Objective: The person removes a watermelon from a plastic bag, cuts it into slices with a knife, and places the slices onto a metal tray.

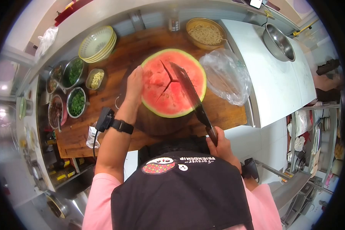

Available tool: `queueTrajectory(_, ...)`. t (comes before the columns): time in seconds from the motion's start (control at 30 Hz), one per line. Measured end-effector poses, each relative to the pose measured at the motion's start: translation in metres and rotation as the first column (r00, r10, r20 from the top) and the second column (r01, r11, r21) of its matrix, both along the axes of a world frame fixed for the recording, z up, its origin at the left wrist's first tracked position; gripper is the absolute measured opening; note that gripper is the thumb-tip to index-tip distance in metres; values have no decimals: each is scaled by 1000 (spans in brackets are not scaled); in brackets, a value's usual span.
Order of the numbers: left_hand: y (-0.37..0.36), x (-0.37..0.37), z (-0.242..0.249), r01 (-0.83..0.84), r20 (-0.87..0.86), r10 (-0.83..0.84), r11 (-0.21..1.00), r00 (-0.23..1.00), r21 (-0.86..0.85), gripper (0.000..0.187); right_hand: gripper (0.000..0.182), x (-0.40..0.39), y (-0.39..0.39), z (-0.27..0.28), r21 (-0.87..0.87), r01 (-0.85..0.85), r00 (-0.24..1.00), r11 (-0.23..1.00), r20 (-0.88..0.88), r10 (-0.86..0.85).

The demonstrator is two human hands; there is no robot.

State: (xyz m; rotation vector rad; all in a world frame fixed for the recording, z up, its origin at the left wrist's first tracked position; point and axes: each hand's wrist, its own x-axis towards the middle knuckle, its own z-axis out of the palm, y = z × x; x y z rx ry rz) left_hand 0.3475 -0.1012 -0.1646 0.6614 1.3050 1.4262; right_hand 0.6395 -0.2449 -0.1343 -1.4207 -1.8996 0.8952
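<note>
A halved watermelon (151, 97) lies cut face up on a round dark board (151, 126), its red flesh split by several cuts that meet near the middle. Against the rind on its left side, my left hand (134, 82) holds it with closed fingers. My right hand (221, 145) is wrapped round the dark handle of a long-bladed knife (193, 97). The blade slants up and left across the red face, its tip near the upper cuts.
Several bowls of chopped greens (77, 102) stand at the left, with stacked bowls (97, 44) behind. A noodle bowl (206, 33) and a clear plastic bag (226, 76) are right of the melon. A metal bowl (278, 43) sits on the white counter (262, 76).
</note>
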Motion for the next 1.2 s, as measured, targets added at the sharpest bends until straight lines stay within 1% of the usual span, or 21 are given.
queueTrajectory(0.1, 3, -2, -3, -7, -5, 7, 1000, 1000, -28, 31, 38, 0, 2, 0, -14, -17, 1000, 1000, 14, 18)
queueTrajectory(0.17, 5, -4, -5, 3, -10, -3, 999, 1000, -45, 30, 36, -1, 6, 3, -36, -23, 998, 999, 59, 25)
queueTrajectory(0.3, 7, -1, 2, -26, -35, 24, 997, 999, -70, 30, 34, -5, 12, 2, -66, -30, 999, 997, 39, 32)
queueTrajectory(0.4, 5, 0, 6, -10, 2, 10, 996, 1000, -90, 31, 32, -10, 11, 3, -105, 11, 999, 994, 47, -7)
queueTrajectory(0.47, 5, -1, 7, -5, -79, -7, 988, 997, -152, 31, 30, -12, 13, 6, -148, 23, 998, 989, 58, -15)
queueTrajectory(0.5, 6, -3, 3, -6, -81, -7, 988, 997, -153, 31, 30, -13, 13, 7, -149, 23, 998, 989, 56, -15)
queueTrajectory(0.57, 9, -5, -10, -10, -62, 5, 997, 998, -77, 31, 28, -16, 15, 8, -169, 32, 998, 985, 53, -23)
queueTrajectory(0.7, 2, 0, -3, -21, -35, 18, 996, 999, -90, 31, 28, -19, 18, -5, -140, 57, 997, 988, 60, -49)
queueTrajectory(0.77, 2, -3, -5, -21, -147, 8, 996, 989, -82, 31, 27, -27, 27, -12, -147, 23, 995, 989, 101, -8)
queueTrajectory(0.8, -1, -3, -5, -20, -156, 7, 997, 988, -79, 31, 27, -27, 28, -17, -144, 24, 996, 989, 92, -10)
queueTrajectory(0.87, -3, -3, -7, 20, -188, -29, 998, 982, -52, 39, 26, -23, 36, -27, -164, -26, 989, 986, 138, 50)
queueTrajectory(0.93, -5, -2, -2, 14, -205, -19, 1000, 979, -26, 38, 26, -22, 39, -33, -118, -36, 992, 992, 114, 49)
queueTrajectory(1.0, -3, -1, 5, 18, -139, -35, 992, 990, -123, 35, 26, -21, 42, -32, -68, -43, 994, 997, 98, 50)
queueTrajectory(1.1, 1, -1, -2, -36, -190, 23, 997, 982, -67, 35, 26, -22, 49, -24, -25, -67, 990, 997, 126, 70)
queueTrajectory(1.13, 3, -2, -4, -30, -192, 17, 997, 981, -69, 35, 26, -22, 53, -17, -80, -74, 984, 994, 158, 86)
queueTrajectory(1.17, 3, -3, -8, -29, -242, 16, 998, 970, -51, 36, 25, -22, 55, -13, -141, -75, 977, 987, 189, 101)
queueTrajectory(1.2, 2, -3, -10, -29, -289, 18, 999, 957, -34, 36, 25, -24, 55, -15, -149, -67, 977, 987, 189, 95)
